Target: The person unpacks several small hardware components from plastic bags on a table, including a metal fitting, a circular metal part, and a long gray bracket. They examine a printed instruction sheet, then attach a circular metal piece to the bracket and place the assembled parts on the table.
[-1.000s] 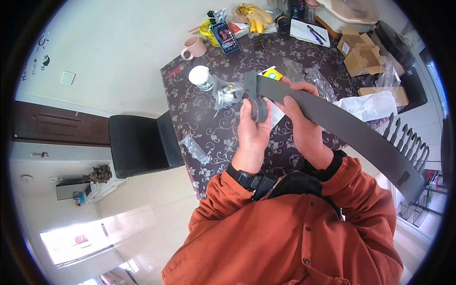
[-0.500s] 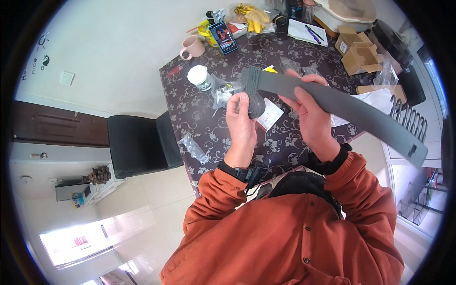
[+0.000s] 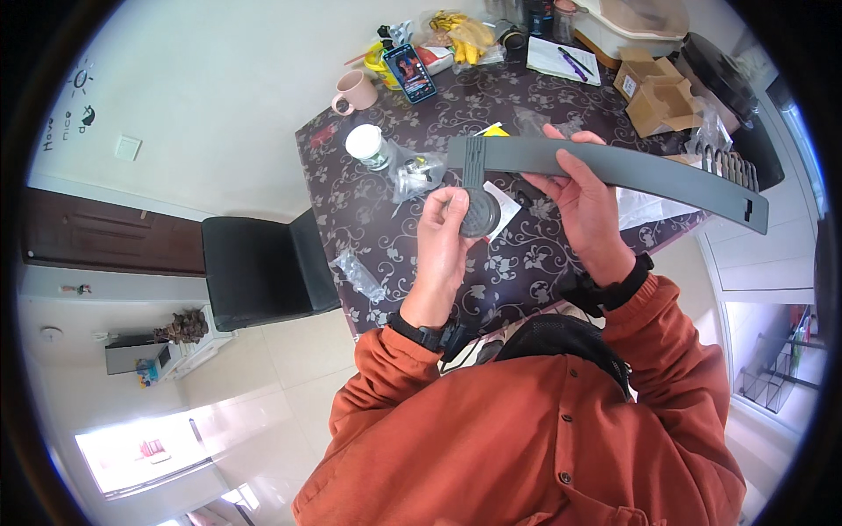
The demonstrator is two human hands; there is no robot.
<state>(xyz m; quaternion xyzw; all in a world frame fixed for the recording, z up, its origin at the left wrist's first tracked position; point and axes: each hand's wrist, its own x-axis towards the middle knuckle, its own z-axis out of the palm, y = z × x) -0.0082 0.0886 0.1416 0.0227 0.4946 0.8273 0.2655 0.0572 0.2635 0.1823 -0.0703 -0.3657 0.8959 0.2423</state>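
A long, curved, dark grey plastic bar (image 3: 649, 168) is held over the table, running from the middle toward the right. My right hand (image 3: 586, 197) grips it near its middle, thumb on the near face and fingers behind. Between the thumb and fingers of my left hand (image 3: 441, 237) is a round dark disc (image 3: 481, 214) with a patterned face. A ribbed strip (image 3: 474, 162) joins the disc to the bar's left end. A row of dark loops (image 3: 732, 167) shows behind the bar's right end, beside a small slot. My left fingertips are partly hidden behind the disc.
On the patterned table (image 3: 517, 272) are a white tub (image 3: 367, 146), plastic bags (image 3: 415, 174), a pink mug (image 3: 354, 92), a propped phone (image 3: 410, 73), bananas (image 3: 465, 37), a notebook with pens (image 3: 561, 61) and opened cardboard boxes (image 3: 662, 96). A black chair (image 3: 254, 272) stands at left.
The bar has turned closer to level, its right end rising. The disc has tilted to show more of its face and sits slightly lower. Both hands keep their hold.
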